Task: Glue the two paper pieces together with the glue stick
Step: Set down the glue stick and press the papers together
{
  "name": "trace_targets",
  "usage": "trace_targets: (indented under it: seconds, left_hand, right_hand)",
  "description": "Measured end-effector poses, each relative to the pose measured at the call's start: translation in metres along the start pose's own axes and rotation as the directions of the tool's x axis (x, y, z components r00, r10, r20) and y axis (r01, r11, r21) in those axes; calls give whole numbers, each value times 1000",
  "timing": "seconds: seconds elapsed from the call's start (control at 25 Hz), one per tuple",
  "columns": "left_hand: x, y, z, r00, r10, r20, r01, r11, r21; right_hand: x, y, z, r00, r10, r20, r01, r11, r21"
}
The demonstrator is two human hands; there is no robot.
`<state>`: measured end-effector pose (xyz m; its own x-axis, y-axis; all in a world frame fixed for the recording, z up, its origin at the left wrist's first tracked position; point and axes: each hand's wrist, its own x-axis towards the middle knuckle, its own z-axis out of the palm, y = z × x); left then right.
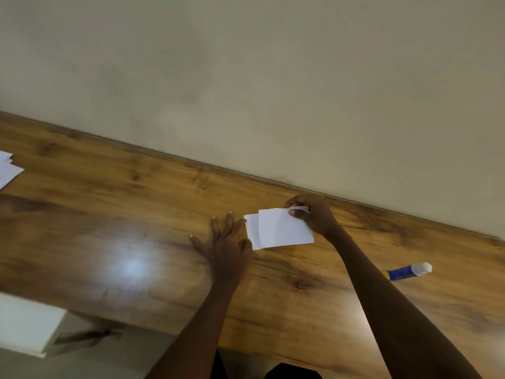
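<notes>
While my right hand [314, 217] pinches the far right corner of the two paper pieces [281, 228] between thumb and fingers, my left hand [226, 242] lies flat on the wooden table [123, 214] with its fingers spread, its thumb side touching the left edge of the papers. One white piece lies over the other, shifted slightly to the right, so a narrow strip of the lower sheet shows along the left side (the corner under my right fingers curls up a little). Both forearms reach in from the near edge of the table.

To the right of my right forearm, well apart from the papers, the glue stick [408, 271] lies on its side: blue body, white cap pointing right, part of it hidden behind my arm. Off at the far left edge sit more white paper sheets [6, 168]. Behind the table rises a plain beige wall [273, 77]. Near the lower left, a white block [24, 324] sits below the table edge; I cannot tell what it is.
</notes>
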<state>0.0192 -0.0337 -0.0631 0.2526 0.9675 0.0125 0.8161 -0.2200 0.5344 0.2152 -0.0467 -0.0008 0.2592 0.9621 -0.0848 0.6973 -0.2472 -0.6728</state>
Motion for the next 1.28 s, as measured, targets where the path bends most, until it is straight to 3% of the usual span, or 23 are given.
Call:
trace_targets:
  seconds: [0.32, 0.88, 1.16, 1.28]
  left_hand:
    - [1, 1, 1, 1000, -1, 0, 1, 1000, 23]
    - [-1, 4, -3, 1000, -15, -14, 15, 999, -39]
    - [-1, 3, -4, 999, 33, 16, -33, 999, -3]
    - [-2, 4, -3, 1000, 16, 24, -16, 1000, -5]
  right_hand:
    - [16, -1, 24, 997, -3, 82, -1, 999, 51]
    - [16, -1, 39, 996, -67, 54, 74, 987, -144]
    - [4, -3, 51, 997, -38, -62, 27, 985, -168]
    - [-5, -5, 63, 980, 13, -198, -79, 941, -330]
